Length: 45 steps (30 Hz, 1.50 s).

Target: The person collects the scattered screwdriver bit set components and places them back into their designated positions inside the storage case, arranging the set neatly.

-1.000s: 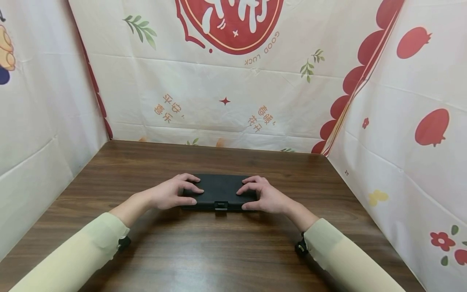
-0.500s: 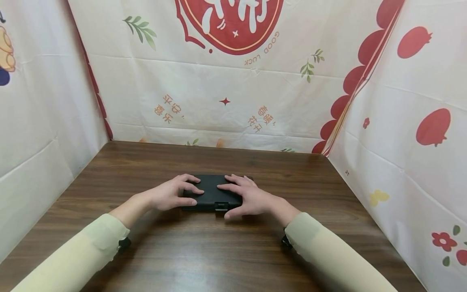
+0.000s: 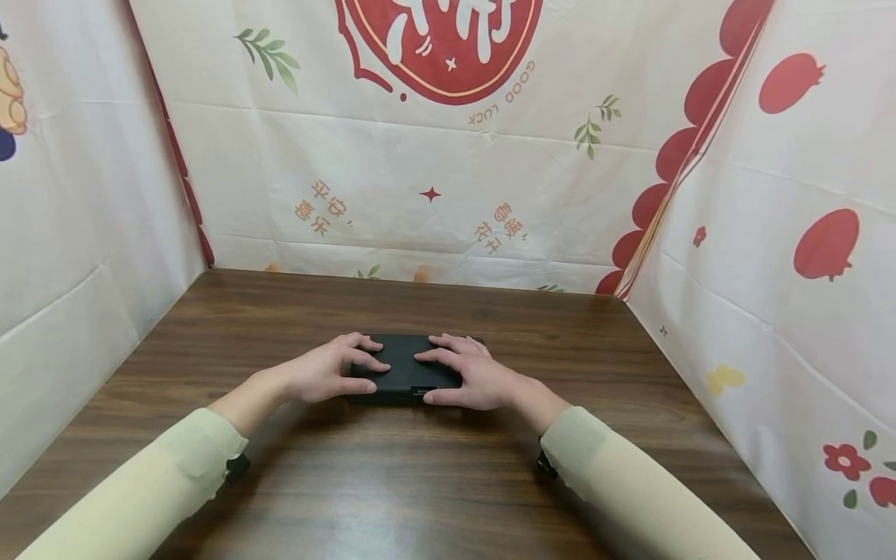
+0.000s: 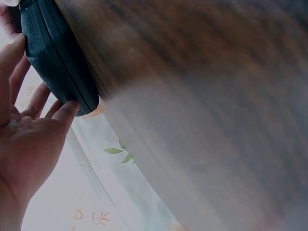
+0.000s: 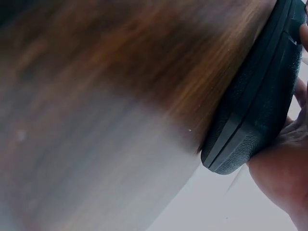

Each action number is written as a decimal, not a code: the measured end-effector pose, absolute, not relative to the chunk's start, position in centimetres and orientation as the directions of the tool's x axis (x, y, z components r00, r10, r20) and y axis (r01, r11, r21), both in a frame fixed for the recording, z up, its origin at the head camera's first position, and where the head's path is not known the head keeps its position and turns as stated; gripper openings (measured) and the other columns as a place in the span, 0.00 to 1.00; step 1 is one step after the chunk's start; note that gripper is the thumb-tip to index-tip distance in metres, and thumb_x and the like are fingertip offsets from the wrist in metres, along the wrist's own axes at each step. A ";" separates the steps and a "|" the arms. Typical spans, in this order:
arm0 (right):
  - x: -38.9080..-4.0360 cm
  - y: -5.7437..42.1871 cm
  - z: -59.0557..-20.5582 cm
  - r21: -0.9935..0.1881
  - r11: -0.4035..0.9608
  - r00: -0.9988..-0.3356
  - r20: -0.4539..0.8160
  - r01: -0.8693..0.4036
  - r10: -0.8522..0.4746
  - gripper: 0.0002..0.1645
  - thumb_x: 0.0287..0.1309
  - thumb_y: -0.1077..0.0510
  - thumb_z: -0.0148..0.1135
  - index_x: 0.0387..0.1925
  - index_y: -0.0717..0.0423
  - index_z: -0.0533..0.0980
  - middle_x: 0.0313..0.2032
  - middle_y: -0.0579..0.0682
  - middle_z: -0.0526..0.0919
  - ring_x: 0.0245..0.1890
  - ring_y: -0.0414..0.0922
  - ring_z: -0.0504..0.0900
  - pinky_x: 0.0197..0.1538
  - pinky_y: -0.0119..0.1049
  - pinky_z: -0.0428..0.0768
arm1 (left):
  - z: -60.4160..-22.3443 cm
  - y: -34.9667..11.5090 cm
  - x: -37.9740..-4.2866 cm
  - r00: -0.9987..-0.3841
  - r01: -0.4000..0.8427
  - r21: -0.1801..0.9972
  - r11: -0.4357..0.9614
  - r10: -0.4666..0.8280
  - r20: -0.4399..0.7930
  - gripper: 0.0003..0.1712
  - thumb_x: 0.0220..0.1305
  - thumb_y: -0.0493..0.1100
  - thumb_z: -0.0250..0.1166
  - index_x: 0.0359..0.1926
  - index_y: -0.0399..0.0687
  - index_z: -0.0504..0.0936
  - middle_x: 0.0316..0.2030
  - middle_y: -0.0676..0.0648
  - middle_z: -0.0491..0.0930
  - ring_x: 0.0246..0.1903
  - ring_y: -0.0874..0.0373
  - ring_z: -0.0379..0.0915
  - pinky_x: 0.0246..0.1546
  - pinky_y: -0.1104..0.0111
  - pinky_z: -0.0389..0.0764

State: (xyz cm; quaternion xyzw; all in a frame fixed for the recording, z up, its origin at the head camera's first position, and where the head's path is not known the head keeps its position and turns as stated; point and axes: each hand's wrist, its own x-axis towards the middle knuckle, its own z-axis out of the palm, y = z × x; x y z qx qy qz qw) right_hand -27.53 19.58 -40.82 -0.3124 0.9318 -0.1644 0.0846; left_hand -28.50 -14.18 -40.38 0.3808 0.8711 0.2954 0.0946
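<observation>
A flat black hard case [image 3: 409, 362] lies closed on the brown wooden table, with a latch [image 3: 419, 391] at the middle of its front edge. My left hand [image 3: 323, 373] rests on the case's left end, fingers spread over the lid and thumb along the front edge. Across the lid's right half lies my right hand [image 3: 476, 381], its thumb on the latch and partly covering it. The left wrist view shows the fingertips touching the case's dark end [image 4: 60, 57]. In the right wrist view, the palm is beside the case's textured right end [image 5: 250, 110].
The wooden table [image 3: 420, 482] extends around the case on all sides. Printed white cloth [image 3: 434, 155] hangs behind the table's far edge, and similar cloth walls stand at left and right. Pale green sleeves [image 3: 154, 474] cover both forearms.
My right hand has slid left from the case's right end toward its middle, and its thumb has come up onto the latch. The left hand and the case have stayed put.
</observation>
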 end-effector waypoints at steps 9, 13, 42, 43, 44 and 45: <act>-27.6 19.1 -40.5 -0.346 0.755 -0.792 -0.052 -0.557 -0.609 0.39 0.73 0.27 0.63 0.80 0.26 0.69 0.87 0.46 0.55 0.88 0.55 0.49 0.85 0.69 0.44 | -40.1 -14.3 -28.6 -0.701 0.594 0.589 0.548 0.712 0.044 0.22 0.75 0.52 0.73 0.66 0.58 0.89 0.77 0.39 0.72 0.80 0.31 0.58 0.77 0.32 0.61; -27.6 18.9 -40.4 -0.337 0.753 -0.788 -0.050 -0.565 -0.614 0.38 0.74 0.28 0.63 0.80 0.27 0.69 0.87 0.48 0.56 0.88 0.56 0.50 0.85 0.69 0.45 | -40.1 -14.4 -28.5 -0.707 0.583 0.591 0.557 0.706 0.032 0.22 0.75 0.53 0.73 0.66 0.59 0.89 0.77 0.39 0.72 0.80 0.31 0.57 0.77 0.31 0.60; -27.1 19.5 -40.3 -0.330 0.761 -0.790 -0.069 -0.558 -0.609 0.46 0.74 0.23 0.58 0.86 0.25 0.59 0.89 0.47 0.52 0.90 0.53 0.46 0.87 0.66 0.41 | -39.5 -14.5 -27.6 -0.705 0.591 0.559 0.582 0.709 0.006 0.27 0.78 0.53 0.70 0.73 0.55 0.83 0.79 0.39 0.68 0.80 0.35 0.62 0.77 0.37 0.66; -26.9 19.9 -40.2 -0.329 0.763 -0.794 -0.062 -0.556 -0.605 0.47 0.75 0.23 0.57 0.87 0.26 0.58 0.89 0.48 0.52 0.90 0.52 0.46 0.87 0.65 0.41 | -39.6 -14.6 -27.4 -0.711 0.589 0.550 0.592 0.703 0.005 0.30 0.78 0.55 0.69 0.75 0.53 0.80 0.80 0.39 0.66 0.80 0.35 0.62 0.77 0.37 0.66; -26.6 20.3 -40.1 -0.326 0.768 -0.801 -0.052 -0.551 -0.597 0.48 0.75 0.22 0.56 0.88 0.28 0.56 0.89 0.49 0.52 0.90 0.52 0.46 0.87 0.65 0.40 | -39.6 -14.8 -27.3 -0.719 0.588 0.537 0.605 0.695 0.006 0.33 0.79 0.56 0.68 0.78 0.52 0.77 0.81 0.38 0.65 0.80 0.36 0.62 0.77 0.38 0.67; -26.3 20.8 -39.9 -0.320 0.776 -0.810 -0.041 -0.544 -0.585 0.50 0.75 0.22 0.55 0.88 0.30 0.55 0.89 0.50 0.52 0.90 0.52 0.47 0.87 0.64 0.40 | -39.7 -14.9 -27.1 -0.732 0.584 0.521 0.622 0.681 0.007 0.36 0.79 0.58 0.68 0.80 0.51 0.74 0.82 0.38 0.63 0.81 0.36 0.62 0.77 0.38 0.68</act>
